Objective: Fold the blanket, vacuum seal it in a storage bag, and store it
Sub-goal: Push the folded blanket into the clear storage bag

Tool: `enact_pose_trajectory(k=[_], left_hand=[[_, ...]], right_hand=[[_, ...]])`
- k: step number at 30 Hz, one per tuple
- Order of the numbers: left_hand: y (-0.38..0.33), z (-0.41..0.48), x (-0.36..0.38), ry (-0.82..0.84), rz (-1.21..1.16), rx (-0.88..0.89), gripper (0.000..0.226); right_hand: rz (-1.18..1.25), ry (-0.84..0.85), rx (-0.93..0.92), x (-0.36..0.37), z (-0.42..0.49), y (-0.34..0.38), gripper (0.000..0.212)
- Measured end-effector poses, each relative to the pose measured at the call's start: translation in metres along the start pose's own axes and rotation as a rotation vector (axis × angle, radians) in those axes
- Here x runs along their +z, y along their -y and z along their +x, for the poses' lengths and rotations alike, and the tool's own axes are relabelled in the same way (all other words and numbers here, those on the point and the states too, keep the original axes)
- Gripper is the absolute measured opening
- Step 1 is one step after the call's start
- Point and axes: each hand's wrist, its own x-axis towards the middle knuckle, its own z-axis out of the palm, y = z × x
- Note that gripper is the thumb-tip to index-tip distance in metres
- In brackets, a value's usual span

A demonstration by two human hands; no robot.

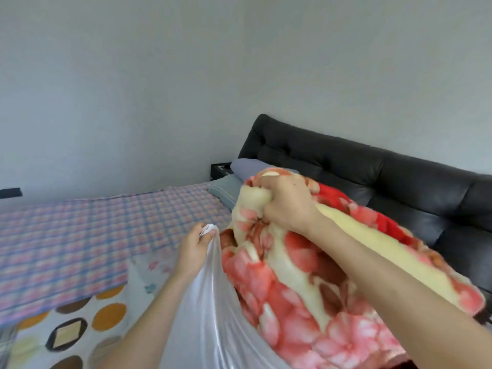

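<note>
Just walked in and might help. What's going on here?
The right hand grips a bunched floral blanket, held up over the bed. The left hand pinches the gathered edge of a clear storage bag beside it. The blanket is not sealed in yet; how far it sits inside the bag is unclear.

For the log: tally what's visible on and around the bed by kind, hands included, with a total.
Hands: 2, left hand, right hand
Blanket: 1
Storage bag: 1
Pillows: 2, lilac pillow, grey-green pillow
Bed covers: 2, checked cover, dotted cover
Headboard: 1
Total: 9
</note>
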Motion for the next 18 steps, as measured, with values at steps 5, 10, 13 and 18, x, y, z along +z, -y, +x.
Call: enact_pose_trajectory(k=[5, 10, 13, 18], left_hand=[[0.069, -0.013, -0.058, -0.117, 0.049, -0.215, 0.015], [0.090, -0.002, -0.109, -0.236, 0.086, -0.365, 0.026], [0.108, 0.001, -0.146, -0.108, 0.185, -0.420, 0.035], [0.120, 0.006, -0.183, -0.009, 0.202, -0.518, 0.015]], right_hand=[[0.163, 0.187, 0.091, 0.086, -0.016, 0.042, 0.048], [0.214, 0.212, 0.016, 0.131, 0.013, 0.110, 0.029], [0.202, 0.251, -0.030, 0.154, 0.023, 0.143, 0.018], [0.185, 0.327, -0.080, 0.180, 0.033, 0.172, 0.036]])
